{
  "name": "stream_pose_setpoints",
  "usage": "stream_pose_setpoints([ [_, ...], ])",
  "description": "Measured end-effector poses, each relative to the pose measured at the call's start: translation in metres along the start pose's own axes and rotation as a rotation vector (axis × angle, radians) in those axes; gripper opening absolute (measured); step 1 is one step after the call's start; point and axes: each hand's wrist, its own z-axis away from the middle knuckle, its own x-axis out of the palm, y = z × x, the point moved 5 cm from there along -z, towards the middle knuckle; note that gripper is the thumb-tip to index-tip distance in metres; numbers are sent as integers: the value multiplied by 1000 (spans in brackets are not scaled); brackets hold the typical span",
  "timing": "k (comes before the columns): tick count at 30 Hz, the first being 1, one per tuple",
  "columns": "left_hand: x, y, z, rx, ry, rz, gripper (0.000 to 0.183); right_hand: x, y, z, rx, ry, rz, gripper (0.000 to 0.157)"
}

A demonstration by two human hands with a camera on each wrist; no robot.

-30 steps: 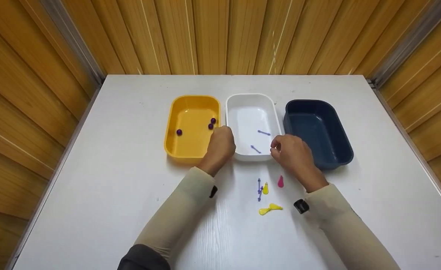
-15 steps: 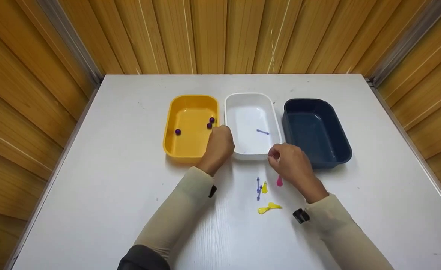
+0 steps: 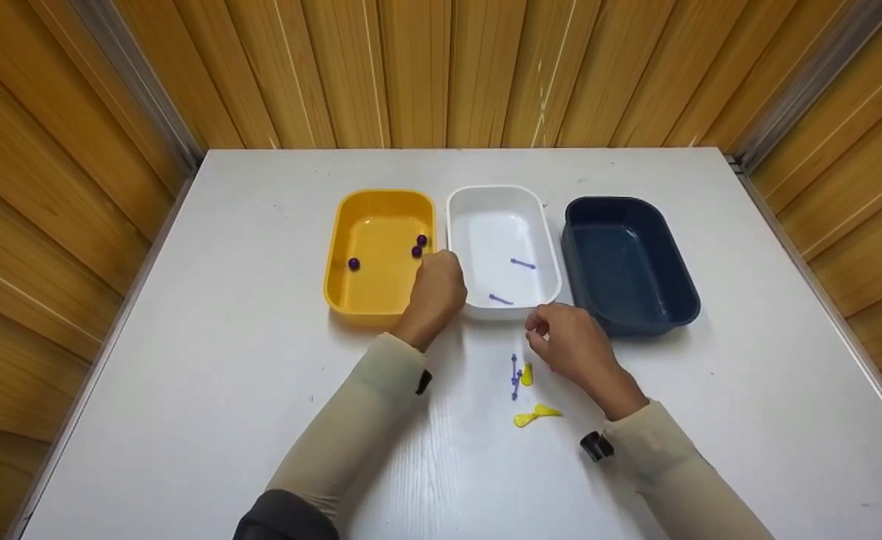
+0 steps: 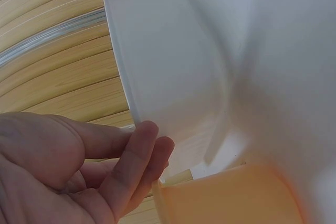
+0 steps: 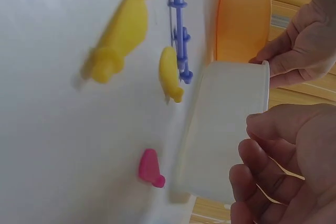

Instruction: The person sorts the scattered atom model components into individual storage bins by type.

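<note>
Purple stick (image 3: 500, 299) lies in white tray (image 3: 490, 244) left hand (image 3: 439, 291) grips, near relaxed, empty right hand (image 3: 572, 343).

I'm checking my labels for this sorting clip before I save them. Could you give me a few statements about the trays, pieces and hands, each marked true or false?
1. Three dark balls lie in the yellow tray. True.
2. The dark blue tray stands between the other two. False: the white tray is in the middle; the dark blue tray is at the right end.
3. Two purple rods lie in the white tray. True.
4. The pink piece is inside the yellow tray. False: the pink piece lies on the table.
5. The left hand is at the dark blue tray. False: the left hand is by the adjoining sides of the yellow and white trays.
</note>
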Motion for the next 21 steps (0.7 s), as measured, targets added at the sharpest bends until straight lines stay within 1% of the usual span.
stream_pose_setpoints([
  [3,0,1,0,13,16,3,20,4,-1,2,-20,-13,4,6],
  [5,-1,1,0,20,23,-9,20,6,-2,3,-19,-36,7,6],
  [9,0,1,0,2,-2,-21,21,12,-3,2,4,-95,11,6],
  [12,0,1,-1,-8,-14,-16,22,17,-3,1,9,-119,16,5],
  [21,0,0,-2,-6,-11,-15,21,26,-5,1,-26,-170,46,5],
])
